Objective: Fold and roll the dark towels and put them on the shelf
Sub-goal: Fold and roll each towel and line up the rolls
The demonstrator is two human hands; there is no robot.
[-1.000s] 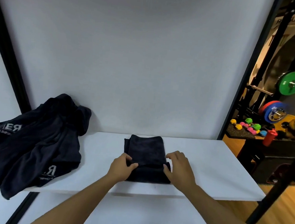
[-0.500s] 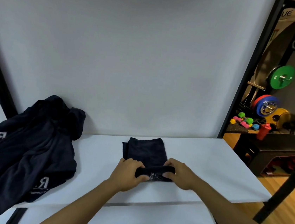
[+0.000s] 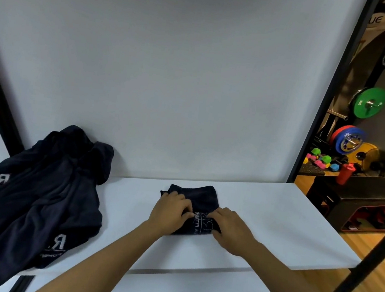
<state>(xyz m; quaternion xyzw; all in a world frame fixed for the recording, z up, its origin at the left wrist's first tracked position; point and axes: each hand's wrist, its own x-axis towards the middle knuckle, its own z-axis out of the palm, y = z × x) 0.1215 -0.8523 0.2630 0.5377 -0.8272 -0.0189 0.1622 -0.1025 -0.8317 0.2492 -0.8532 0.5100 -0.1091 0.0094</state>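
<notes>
on the white shelf board (image 3: 263, 214), mid-span: one dark towel (image 3: 200, 209), folded narrow and partly rolled. rolled part lies nearest the person, white lettering showing on its outer turn; the flat unrolled tail runs away toward the back wall (image 3: 169, 83). long axis of the roll goes left to right, across the line of the forearms.

left hand (image 3: 170, 211) on the left end of the roll, fingers curled over the top of it. right hand (image 3: 230, 227) on the right end, fingers likewise curled down onto the cloth. both hold the roll; thumbs hidden under the hands. the two hands are about equally near, one per end, fingertips almost meeting over the lettering.

judgement: rolling is under way, and what is left to take up lies beyond the fingers, so the next push wants to go straight forward, both ends kept level or the roll will cone.

count: one towel in hand. one loose heap of dark towels (image 3: 37, 195) at the far left of the board, well apart, draped over the front edge; number of towels in it cannot be told. two hands.
</notes>
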